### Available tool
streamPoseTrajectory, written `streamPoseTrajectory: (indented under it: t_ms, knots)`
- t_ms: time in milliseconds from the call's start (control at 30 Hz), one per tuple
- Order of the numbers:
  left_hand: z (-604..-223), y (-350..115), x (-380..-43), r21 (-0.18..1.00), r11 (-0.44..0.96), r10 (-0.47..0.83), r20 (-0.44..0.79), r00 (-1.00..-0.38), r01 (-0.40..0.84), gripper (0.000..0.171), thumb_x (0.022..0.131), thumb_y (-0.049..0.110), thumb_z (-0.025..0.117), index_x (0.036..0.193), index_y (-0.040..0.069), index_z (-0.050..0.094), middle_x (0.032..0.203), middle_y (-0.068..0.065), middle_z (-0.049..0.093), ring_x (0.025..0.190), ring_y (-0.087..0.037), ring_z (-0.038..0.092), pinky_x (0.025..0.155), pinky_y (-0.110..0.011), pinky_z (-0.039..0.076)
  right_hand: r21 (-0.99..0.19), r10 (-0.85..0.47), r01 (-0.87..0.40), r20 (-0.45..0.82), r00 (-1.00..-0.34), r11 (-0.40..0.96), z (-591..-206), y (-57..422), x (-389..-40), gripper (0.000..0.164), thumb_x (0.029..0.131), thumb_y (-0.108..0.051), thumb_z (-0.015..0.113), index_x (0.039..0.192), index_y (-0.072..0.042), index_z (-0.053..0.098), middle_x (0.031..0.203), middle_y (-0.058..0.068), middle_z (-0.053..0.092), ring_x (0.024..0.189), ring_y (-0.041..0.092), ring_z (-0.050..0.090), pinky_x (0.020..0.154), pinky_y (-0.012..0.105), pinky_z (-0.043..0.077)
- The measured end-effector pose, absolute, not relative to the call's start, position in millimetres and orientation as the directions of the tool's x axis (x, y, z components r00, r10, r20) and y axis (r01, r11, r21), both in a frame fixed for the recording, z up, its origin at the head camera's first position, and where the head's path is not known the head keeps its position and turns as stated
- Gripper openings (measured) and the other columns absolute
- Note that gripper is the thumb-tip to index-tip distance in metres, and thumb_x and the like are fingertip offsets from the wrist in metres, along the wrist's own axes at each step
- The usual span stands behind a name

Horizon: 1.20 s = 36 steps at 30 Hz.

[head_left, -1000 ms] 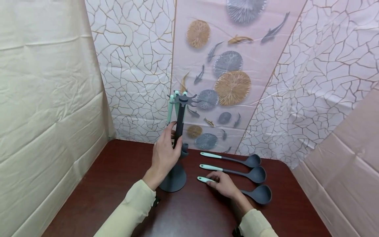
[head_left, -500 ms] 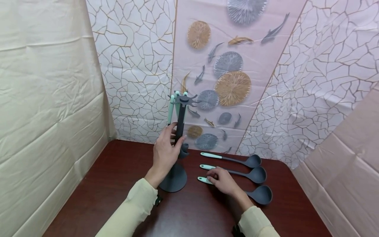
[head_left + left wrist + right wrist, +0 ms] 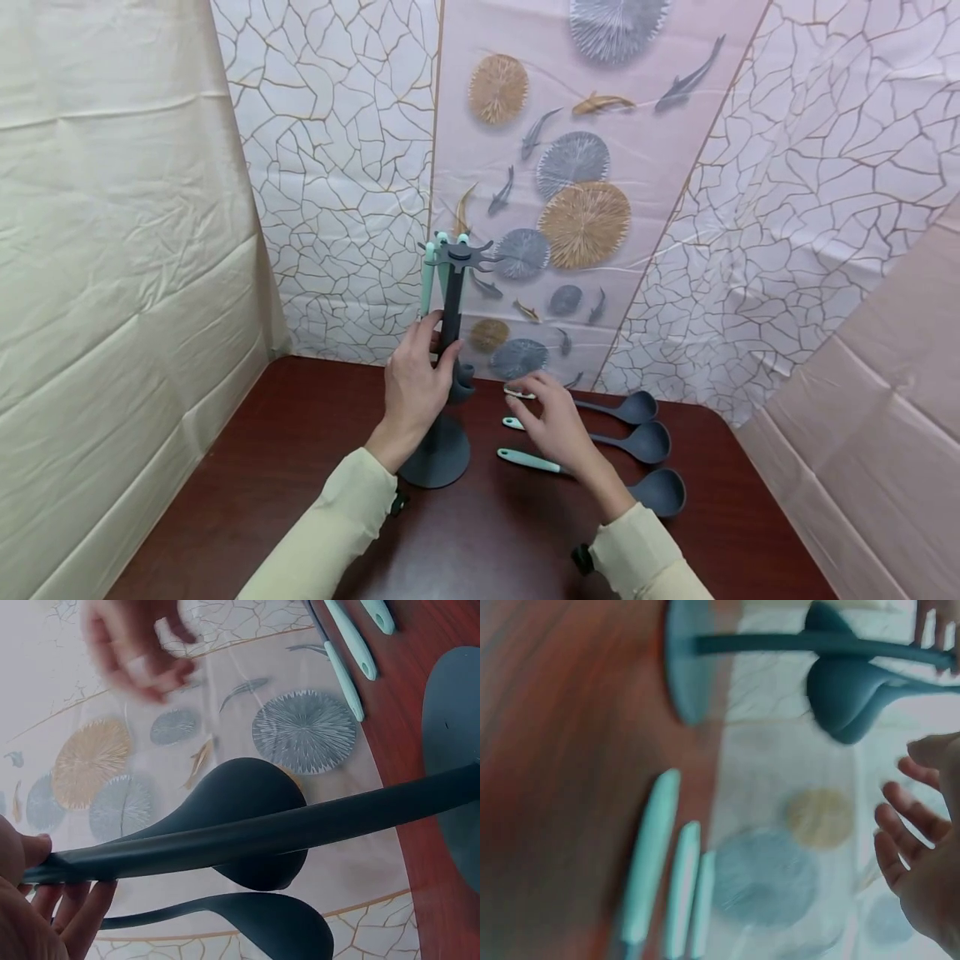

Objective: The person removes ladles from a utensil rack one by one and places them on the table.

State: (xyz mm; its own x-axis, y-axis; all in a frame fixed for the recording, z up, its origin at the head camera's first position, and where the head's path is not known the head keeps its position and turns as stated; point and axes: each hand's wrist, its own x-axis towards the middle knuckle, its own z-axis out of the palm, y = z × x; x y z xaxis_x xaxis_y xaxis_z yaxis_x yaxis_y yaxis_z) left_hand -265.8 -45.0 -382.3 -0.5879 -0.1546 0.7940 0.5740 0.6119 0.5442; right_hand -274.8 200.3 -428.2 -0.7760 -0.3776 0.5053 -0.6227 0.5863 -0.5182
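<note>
My left hand [image 3: 415,390] grips the upright post of a dark grey utensil stand [image 3: 452,308], thumb on one side and fingers on the other. Utensils with mint-green handles [image 3: 427,279] hang behind the post; in the left wrist view dark bowl-shaped heads [image 3: 255,802] show below. My right hand [image 3: 558,425] is raised above three ladles lying side by side: a near one [image 3: 660,492], a middle one [image 3: 647,442] and a far one [image 3: 637,407]. It partly covers the middle and far handles in the head view. Its fingers are loosely bent and apart, holding nothing in the right wrist view.
The stand's round base [image 3: 435,462] rests on the dark red-brown table [image 3: 315,433]. Patterned cloth [image 3: 337,208] hangs directly behind the table, and plain cream cloth [image 3: 135,292] closes the left side. Several hooks [image 3: 480,257] stick out at the stand's top.
My right hand has left the near ladle's handle and risen up and away from me, toward the far ladle's handle. The left hand stays on the post.
</note>
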Motion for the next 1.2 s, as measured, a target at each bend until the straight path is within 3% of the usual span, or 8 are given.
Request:
streamPoseTrajectory:
  t_ms: [233,533,733,833,1000,1200]
  knots:
    - [-384.8,-46.4,-264.6,0.553,0.589,-0.149,0.792,-0.593,0.59,0.044,0.099,0.021,0.078,0.14,0.01,0.064,0.102,-0.008,0.069,0.088,-0.024,0.073,0.072,-0.044,0.061,-0.49,-0.31,-0.694,0.65,-0.694,0.527,-382.9,180.8,-264.6,0.031,0.107,-0.025,0.066,0.137,-0.016,0.068,0.123,0.009,0.064,0.112,0.031,0.063,0.087,0.048,0.053]
    - [-384.5,-59.0,-266.0,0.594,0.479,-0.124,0.775,-0.62,0.646,0.045,0.102,0.014,0.074,0.144,0.006,0.063,0.105,-0.011,0.07,0.09,-0.025,0.073,0.073,-0.044,0.063,-0.482,-0.226,-0.748,0.75,-0.621,0.456,-333.3,183.4,-262.8,0.035,0.104,-0.013,0.07,0.138,-0.011,0.067,0.124,0.011,0.065,0.116,0.026,0.062,0.088,0.049,0.051]
    - [-388.0,-70.0,-266.8,0.603,0.452,-0.095,0.765,-0.636,0.658,0.046,0.103,0.009,0.071,0.147,0.008,0.061,0.103,-0.008,0.073,0.091,-0.023,0.072,0.064,-0.039,0.06,-0.479,-0.213,-0.782,0.781,-0.587,0.4,-315.2,177.4,-258.6,0.04,0.1,-0.008,0.073,0.139,-0.014,0.067,0.121,0.013,0.067,0.114,0.029,0.064,0.087,0.05,0.053]
    - [-387.4,-72.0,-266.7,0.601,0.437,-0.08,0.767,-0.637,0.669,0.046,0.104,0.007,0.068,0.149,0.01,0.059,0.108,-0.006,0.076,0.095,-0.021,0.074,0.067,-0.037,0.061,-0.489,-0.207,-0.796,0.789,-0.578,0.358,-307.9,170.3,-256.8,0.042,0.1,-0.006,0.073,0.14,-0.014,0.066,0.119,0.012,0.067,0.11,0.031,0.066,0.088,0.048,0.055]
    - [-385.5,-72.6,-267.4,0.613,0.414,-0.081,0.761,-0.644,0.672,0.042,0.107,0.003,0.06,0.148,0.009,0.056,0.117,-0.006,0.075,0.101,-0.019,0.075,0.085,-0.043,0.06,-0.516,-0.21,-0.806,0.787,-0.58,0.29,-294.2,154.6,-253.3,0.042,0.1,-0.006,0.073,0.141,-0.011,0.064,0.119,0.011,0.068,0.108,0.027,0.068,0.089,0.034,0.057]
    - [-385.3,-74.7,-267.0,0.641,0.398,-0.084,0.738,-0.67,0.656,0.042,0.108,-0.001,0.055,0.15,0.008,0.053,0.119,-0.006,0.072,0.104,-0.021,0.073,0.082,-0.039,0.061,-0.568,-0.259,-0.783,0.74,-0.621,0.254,-282.7,135.8,-252.3,0.044,0.103,-0.015,0.072,0.145,-0.015,0.061,0.122,0.005,0.068,0.11,0.02,0.068,0.091,0.037,0.057]
